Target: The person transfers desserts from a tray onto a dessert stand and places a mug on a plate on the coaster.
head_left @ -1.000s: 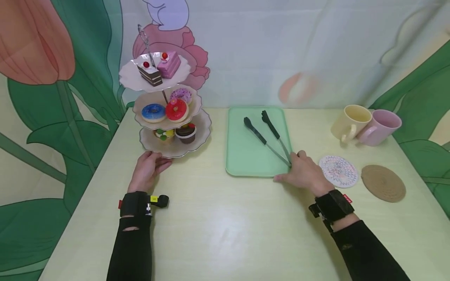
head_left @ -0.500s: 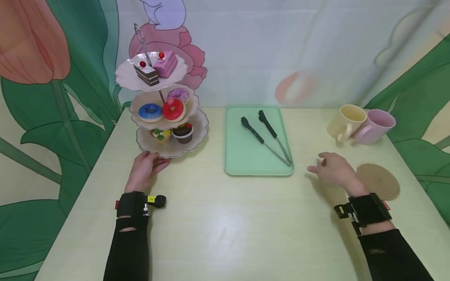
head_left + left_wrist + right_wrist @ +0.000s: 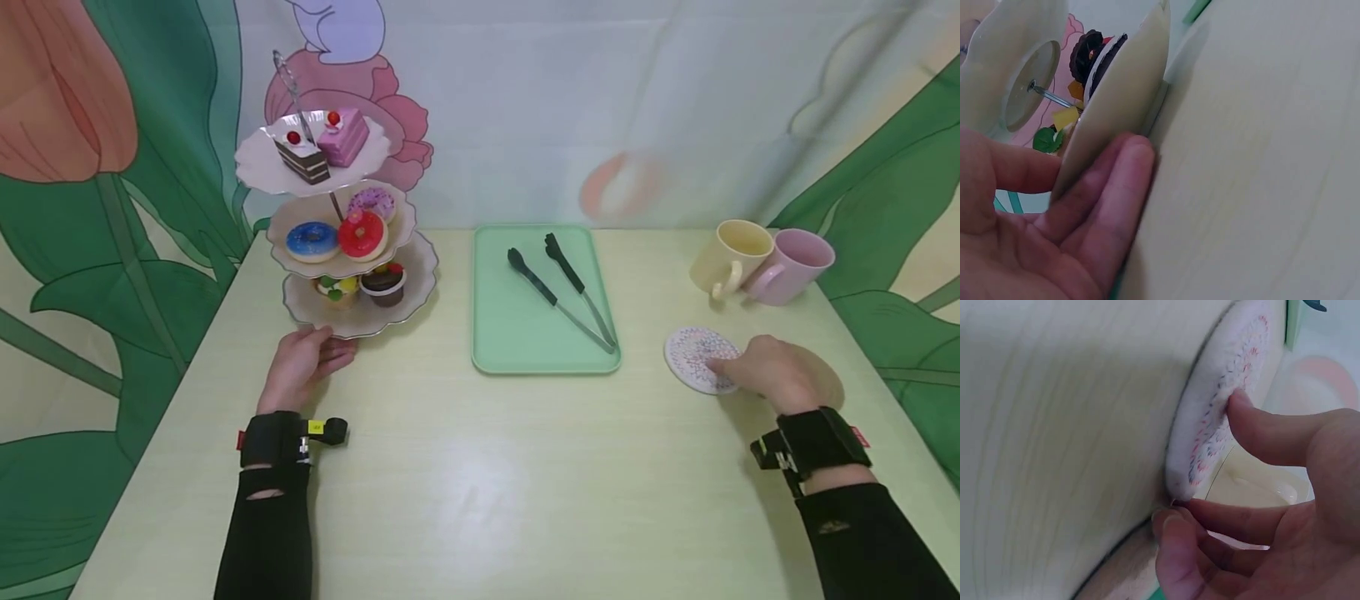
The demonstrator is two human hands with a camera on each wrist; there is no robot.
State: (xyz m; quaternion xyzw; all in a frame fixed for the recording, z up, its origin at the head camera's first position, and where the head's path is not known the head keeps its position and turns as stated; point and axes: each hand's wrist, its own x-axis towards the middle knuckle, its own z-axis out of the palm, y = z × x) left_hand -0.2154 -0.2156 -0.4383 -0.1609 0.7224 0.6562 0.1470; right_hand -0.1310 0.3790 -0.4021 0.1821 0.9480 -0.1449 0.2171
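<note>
Broadly, a pale wood-grained tabletop [image 3: 480, 483] runs back to a fabric backdrop [image 3: 495, 108] printed with green leaves, an orange tulip and a pink bloom. At its back left stands a white, scallop-edged, three-tiered cake stand [image 3: 402, 229], bearing two cake slices [image 3: 343, 142], three ring donuts [image 3: 363, 246] and two cupcakes [image 3: 384, 286]. Mid-table, black-handled metal tongs [image 3: 534, 277] lie on a pale-green rectangular tray [image 3: 495, 342]. Towards the right, a yellow mug [image 3: 723, 267] and a pink mug [image 3: 798, 275] stand side by side. In front of them a round white coaster [image 3: 692, 354] with a multicoloured pattern lies on the tabletop, near a round tan mat [image 3: 827, 373] partly hidden by the right hand [image 3: 776, 373], whose grip pinches the coaster's edge, thumb on the patterned face. The left hand's [image 3: 298, 358] grip clasps the stand's lowest rim, fingers underneath
</note>
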